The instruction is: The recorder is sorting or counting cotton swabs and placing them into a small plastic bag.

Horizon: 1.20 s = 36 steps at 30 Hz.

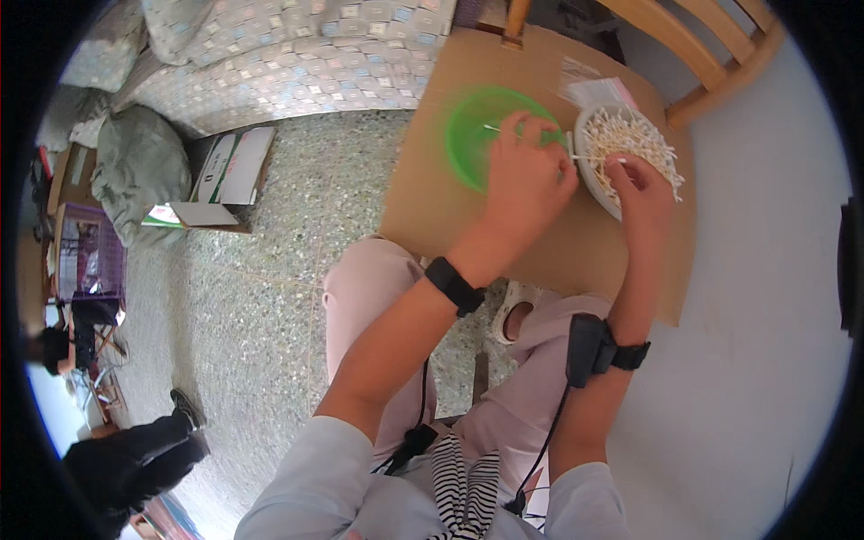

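Note:
A round white bowl (601, 193) heaped with cotton swabs (643, 137) stands on a cardboard sheet (558, 243). My right hand (644, 189) is at the bowl's near right side, thumb and finger pinched on a cotton swab (589, 158) that points left. Just left of the bowl, my left hand (529, 171) reaches over the near right rim of a green plastic container (465, 135). Its fingers are curled, and a white swab tip (491, 128) sticks out past them over the container. How many swabs it holds is hidden.
A clear plastic bag (601, 92) lies behind the bowl. A wooden chair (693, 63) stands at the far right by the white wall (756, 234). At left are a patterned sofa (297, 63), an open cardboard box (236, 171) and another person's leg (144, 450).

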{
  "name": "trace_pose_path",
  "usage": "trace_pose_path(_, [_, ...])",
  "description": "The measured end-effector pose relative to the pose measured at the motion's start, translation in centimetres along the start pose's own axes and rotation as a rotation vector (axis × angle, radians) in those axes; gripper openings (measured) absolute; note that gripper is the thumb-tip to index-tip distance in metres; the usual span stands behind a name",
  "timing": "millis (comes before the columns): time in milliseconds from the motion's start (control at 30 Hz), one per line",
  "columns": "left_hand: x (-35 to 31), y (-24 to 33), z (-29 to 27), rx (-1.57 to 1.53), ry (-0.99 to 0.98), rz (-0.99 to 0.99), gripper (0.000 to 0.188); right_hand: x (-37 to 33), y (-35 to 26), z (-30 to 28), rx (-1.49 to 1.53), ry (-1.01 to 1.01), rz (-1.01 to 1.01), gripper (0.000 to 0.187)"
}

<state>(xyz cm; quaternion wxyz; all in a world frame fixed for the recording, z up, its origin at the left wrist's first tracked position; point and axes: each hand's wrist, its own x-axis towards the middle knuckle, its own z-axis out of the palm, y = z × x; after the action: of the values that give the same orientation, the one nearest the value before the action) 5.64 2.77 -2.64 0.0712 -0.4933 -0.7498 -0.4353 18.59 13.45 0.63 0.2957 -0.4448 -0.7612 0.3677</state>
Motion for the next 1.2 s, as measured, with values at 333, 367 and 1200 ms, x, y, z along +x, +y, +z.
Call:
trace_pose_path(333, [0.3, 0.4, -0.9, -0.428, -0.023, -0.183, 0.014, 0.1, -0.2, 0.6, 0.12, -0.09, -0.037, 0.022])
trace_pose_path(367, [0.4, 0.4, -0.8, -0.427, -0.02, -0.183, 0.014, 0.2, -0.1, 0.9, 0.121, -0.092, -0.039, 0.022])
trace_pose_path(1200, [0.4, -0.5, -0.3, -0.485, 0.02, -0.202, 0.018, 0.7, 1.5, -1.4, -0.122, -0.123, -0.161, 0.026])
